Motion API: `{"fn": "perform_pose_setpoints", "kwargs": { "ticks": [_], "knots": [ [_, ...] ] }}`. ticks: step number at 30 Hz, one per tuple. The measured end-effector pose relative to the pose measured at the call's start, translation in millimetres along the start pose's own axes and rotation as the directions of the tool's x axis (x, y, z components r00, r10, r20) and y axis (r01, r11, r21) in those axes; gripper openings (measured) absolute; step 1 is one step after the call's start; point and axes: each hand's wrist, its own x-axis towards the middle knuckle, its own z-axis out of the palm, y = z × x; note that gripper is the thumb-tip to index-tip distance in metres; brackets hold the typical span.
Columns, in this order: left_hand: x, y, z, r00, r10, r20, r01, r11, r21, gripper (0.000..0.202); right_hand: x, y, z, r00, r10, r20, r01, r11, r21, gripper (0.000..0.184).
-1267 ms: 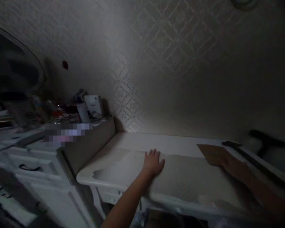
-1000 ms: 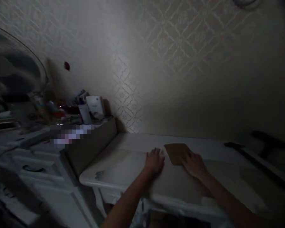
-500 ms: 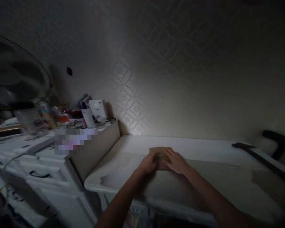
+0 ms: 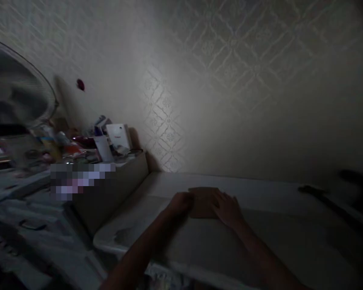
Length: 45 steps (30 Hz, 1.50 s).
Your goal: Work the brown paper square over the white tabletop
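Observation:
A flat brown rectangular piece (image 4: 203, 204), which looks like cardboard or a kraft paper packet, is low over the white tabletop (image 4: 169, 241); the dark picture hides whether it rests there. My left hand (image 4: 180, 204) is curled closed at its left edge. On the opposite edge, my right hand (image 4: 229, 208) grips with its thumb on the near face and its fingers along the upper right corner. Between the hands, the brown face shows plainly.
To the left stands a white drawer cabinet (image 4: 117, 181) crowded with bottles, a white box (image 4: 119, 136) and small items. A fan (image 4: 15, 86) rises behind them. A dark long object (image 4: 326, 197) lies at the table's right. Patterned wallpaper (image 4: 205, 100) closes off the back.
My left hand has shifted from over the brown piece to its left edge, uncovering more of its face. My right hand stays at the right side. The view has swung slightly right.

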Motion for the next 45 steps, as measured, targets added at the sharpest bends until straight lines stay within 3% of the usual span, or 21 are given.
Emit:
{"fn": "perform_pose_setpoints", "kwargs": {
  "ticks": [5, 16, 20, 24, 27, 30, 32, 33, 35, 40, 45],
  "knots": [
    [5, -2, -1.0, 1.000, -0.017, -0.009, 0.016, 0.999, -0.038, 0.033, -2, -2, 0, 0.998, 0.046, -0.044, -0.047, 0.998, -0.030, 0.055],
    [41, 10, -0.7, 0.999, 0.032, -0.009, -0.031, 0.995, 0.093, 0.022, -2, -2, -1, 0.986, 0.073, -0.148, -0.082, 0.995, -0.053, 0.049],
    [47, 5, -0.9, 0.999, -0.047, -0.028, 0.048, 0.998, 0.028, 0.018, -2, -3, -3, 0.984, 0.064, -0.169, -0.078, 0.994, -0.072, 0.049],
    [51, 0, -0.2, 0.997, -0.079, 0.013, 0.080, 0.986, -0.144, 0.017, -2, -3, -3, 0.982, 0.058, -0.179, -0.075, 0.993, -0.089, 0.047],
    [59, -10, -5.2, 0.992, -0.102, -0.070, 0.084, 0.972, -0.219, 0.016, -1, -2, -1, 0.981, 0.058, -0.183, -0.075, 0.994, -0.085, 0.047],
    [66, -26, -15.5, 0.936, -0.221, -0.274, 0.208, 0.975, -0.077, 0.016, -1, -2, 0, 0.981, 0.058, -0.185, -0.075, 0.993, -0.086, 0.048],
    [65, -39, -21.8, 0.845, -0.345, -0.409, 0.392, 0.919, 0.035, 0.021, -1, -2, 0, 0.981, 0.058, -0.185, -0.075, 0.994, -0.083, 0.047],
    [63, -44, -24.1, 0.802, -0.401, -0.443, 0.477, 0.876, 0.069, 0.022, -2, -2, 0, 0.980, 0.061, -0.187, -0.078, 0.994, -0.082, 0.047],
    [58, -54, -26.6, 0.763, -0.452, -0.462, 0.549, 0.831, 0.093, 0.025, -2, -3, -1, 0.978, 0.071, -0.195, -0.089, 0.993, -0.081, 0.045],
    [49, -64, -26.2, 0.757, -0.508, -0.411, 0.601, 0.788, 0.133, 0.027, -2, -2, -2, 0.980, 0.062, -0.190, -0.079, 0.993, -0.087, 0.046],
    [49, -54, -27.1, 0.769, -0.492, -0.408, 0.580, 0.806, 0.120, 0.028, -2, -2, -3, 0.983, 0.073, -0.169, -0.088, 0.993, -0.078, 0.045]
  ]
}}
